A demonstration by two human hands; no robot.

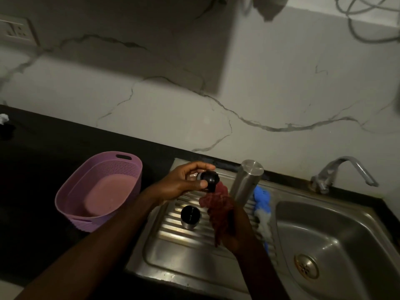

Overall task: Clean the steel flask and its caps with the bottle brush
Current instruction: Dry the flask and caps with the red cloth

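Nearest, the right hand [237,230] grips a dark red cloth [218,210] over the ribbed draining board [173,237]. Just left of it a steel cap [190,216] stands on the ribs. Farther on, the left hand [184,182] pinches a black inner cap [210,180] against the cloth's tip. Right of that, the steel flask [246,180] stands inverted beside a blue brush [263,200]. A pink basket [97,191] sits far left.
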